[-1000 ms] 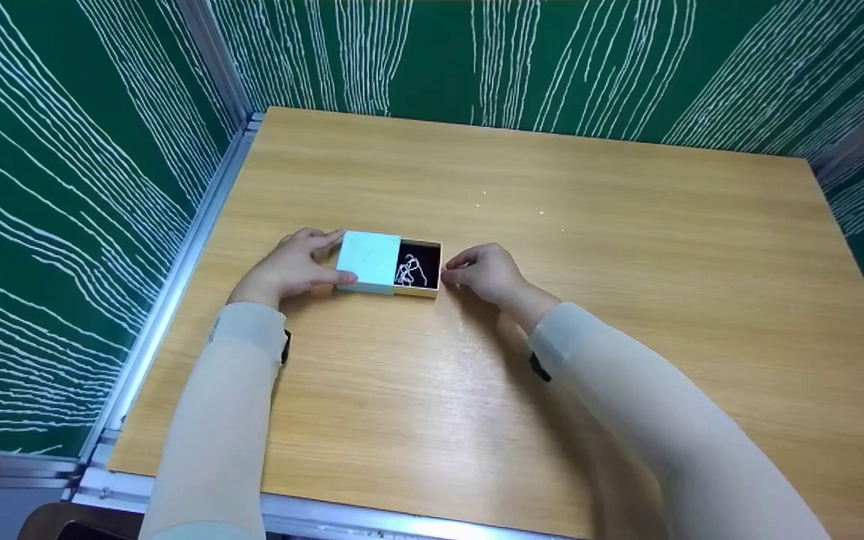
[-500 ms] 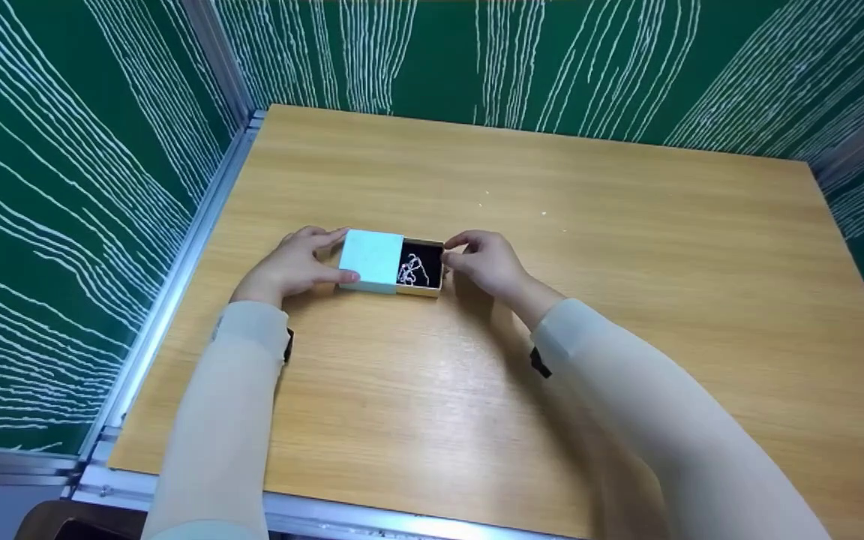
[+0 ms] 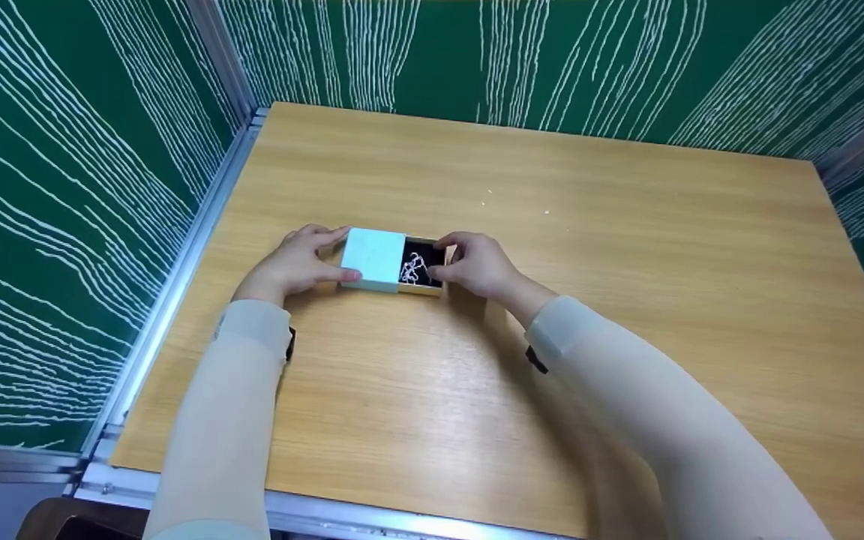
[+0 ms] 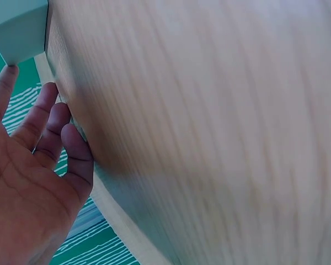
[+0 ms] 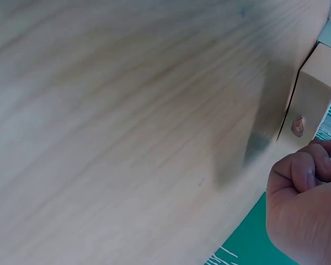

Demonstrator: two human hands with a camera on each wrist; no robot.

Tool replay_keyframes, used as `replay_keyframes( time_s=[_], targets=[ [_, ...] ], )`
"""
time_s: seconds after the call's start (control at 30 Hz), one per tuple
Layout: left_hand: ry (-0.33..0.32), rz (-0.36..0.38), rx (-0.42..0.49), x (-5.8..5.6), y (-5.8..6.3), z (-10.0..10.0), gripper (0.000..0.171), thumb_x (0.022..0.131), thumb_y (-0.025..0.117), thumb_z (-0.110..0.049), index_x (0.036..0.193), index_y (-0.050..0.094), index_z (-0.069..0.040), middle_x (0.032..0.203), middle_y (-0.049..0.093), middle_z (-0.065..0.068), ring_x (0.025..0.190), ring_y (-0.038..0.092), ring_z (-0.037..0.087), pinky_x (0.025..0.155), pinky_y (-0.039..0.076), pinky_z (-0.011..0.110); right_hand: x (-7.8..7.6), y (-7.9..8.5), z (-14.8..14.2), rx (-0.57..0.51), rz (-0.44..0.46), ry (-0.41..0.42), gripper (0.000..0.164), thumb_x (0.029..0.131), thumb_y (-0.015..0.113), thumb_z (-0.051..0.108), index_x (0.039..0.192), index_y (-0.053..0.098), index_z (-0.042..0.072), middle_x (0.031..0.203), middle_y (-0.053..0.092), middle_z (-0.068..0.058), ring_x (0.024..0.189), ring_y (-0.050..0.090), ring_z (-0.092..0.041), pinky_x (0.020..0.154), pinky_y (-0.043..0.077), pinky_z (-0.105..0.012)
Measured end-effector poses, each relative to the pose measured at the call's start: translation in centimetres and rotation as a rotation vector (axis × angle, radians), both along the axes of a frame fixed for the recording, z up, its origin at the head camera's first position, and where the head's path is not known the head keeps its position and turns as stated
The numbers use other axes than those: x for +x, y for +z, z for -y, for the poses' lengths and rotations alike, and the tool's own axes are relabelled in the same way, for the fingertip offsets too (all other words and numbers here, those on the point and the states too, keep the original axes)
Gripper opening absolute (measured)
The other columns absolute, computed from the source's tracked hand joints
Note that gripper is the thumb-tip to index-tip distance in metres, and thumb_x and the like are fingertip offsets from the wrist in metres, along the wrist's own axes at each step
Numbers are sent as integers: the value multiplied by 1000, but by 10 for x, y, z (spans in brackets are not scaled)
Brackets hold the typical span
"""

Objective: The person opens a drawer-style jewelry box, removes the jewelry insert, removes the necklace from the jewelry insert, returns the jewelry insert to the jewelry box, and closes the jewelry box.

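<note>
A small drawer-style box lies on the table, its light blue sleeve [image 3: 373, 255] covering the left part. The inner drawer [image 3: 420, 289], dark inside with tan walls, is pulled partly out to the right. A silvery chain [image 3: 411, 268] lies bunched in it. My left hand [image 3: 293, 262] grips the sleeve's left end between thumb and forefinger. Over the drawer's right end is my right hand [image 3: 481, 266], thumb and forefinger spread apart, the thumb tip beside the chain. In the right wrist view, a small brownish tab [image 5: 298, 127] shows on the drawer's end wall, near curled fingers.
The wooden table [image 3: 402, 420] has tiny pale specks [image 3: 547, 212] beyond the box. Green walls [image 3: 439, 60] with white streaks stand behind and at the sides. A metal rail [image 3: 177, 247] runs along the left edge. Something dark brown [image 3: 79, 517] sits below the front left corner.
My right hand has shifted from the drawer's outer right end to over its inside, the thumb now reaching in. My left hand and the box stay in place.
</note>
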State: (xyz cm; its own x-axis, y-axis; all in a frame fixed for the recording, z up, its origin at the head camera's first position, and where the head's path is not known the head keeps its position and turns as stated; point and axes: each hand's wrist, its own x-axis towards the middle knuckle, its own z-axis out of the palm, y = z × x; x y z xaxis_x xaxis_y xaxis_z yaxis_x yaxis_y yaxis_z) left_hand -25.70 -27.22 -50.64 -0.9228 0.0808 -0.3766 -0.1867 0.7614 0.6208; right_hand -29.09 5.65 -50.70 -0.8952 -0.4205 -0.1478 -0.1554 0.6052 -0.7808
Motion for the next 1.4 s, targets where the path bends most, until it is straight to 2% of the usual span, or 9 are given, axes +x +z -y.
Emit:
replay_keyframes(
  time_s=[0.37, 0.6, 0.83, 1.1, 1.4],
  targets=[
    [-11, -9, -5, -1, 1, 0, 106, 90, 90, -67, 177, 35, -42, 187, 26, 12, 174, 20, 42, 142, 19, 70, 0, 0, 4, 80, -26, 10, 62, 95, 92, 32, 147, 71, 6, 86, 66, 3, 77, 60, -12, 74, 50, -28],
    [-44, -23, 0, -2, 2, 2, 103, 92, 90, -62, 177, 37, -40, 187, 27, 13, 174, 18, 40, 142, 21, 67, 0, 6, 5, 140, -33, 37, 71, 92, 95, 37, 151, 69, 7, 91, 70, -1, 80, 62, -15, 81, 53, -33],
    [-29, -17, 2, -1, 1, 2, 104, 91, 91, -64, 177, 37, -41, 188, 26, 12, 175, 17, 41, 142, 20, 69, -1, 10, 6, 200, -29, 42, 77, 90, 97, 37, 154, 67, 8, 105, 74, -7, 93, 65, -21, 90, 55, -39],
    [-11, -15, -9, 0, -1, 2, 105, 90, 90, -65, 177, 36, -41, 187, 27, 11, 174, 21, 41, 142, 20, 70, -2, 14, 8, 232, 8, 55, 78, 92, 95, 31, 159, 62, 8, 110, 74, -9, 96, 65, -23, 89, 56, -39],
    [-28, -18, -5, -1, -2, 2, 106, 90, 90, -66, 177, 35, -41, 187, 28, 12, 174, 21, 41, 141, 21, 71, -3, 22, 11, 310, 26, 70, 83, 91, 97, 34, 161, 61, 8, 124, 77, -12, 105, 66, -26, 106, 59, -48]
  ],
)
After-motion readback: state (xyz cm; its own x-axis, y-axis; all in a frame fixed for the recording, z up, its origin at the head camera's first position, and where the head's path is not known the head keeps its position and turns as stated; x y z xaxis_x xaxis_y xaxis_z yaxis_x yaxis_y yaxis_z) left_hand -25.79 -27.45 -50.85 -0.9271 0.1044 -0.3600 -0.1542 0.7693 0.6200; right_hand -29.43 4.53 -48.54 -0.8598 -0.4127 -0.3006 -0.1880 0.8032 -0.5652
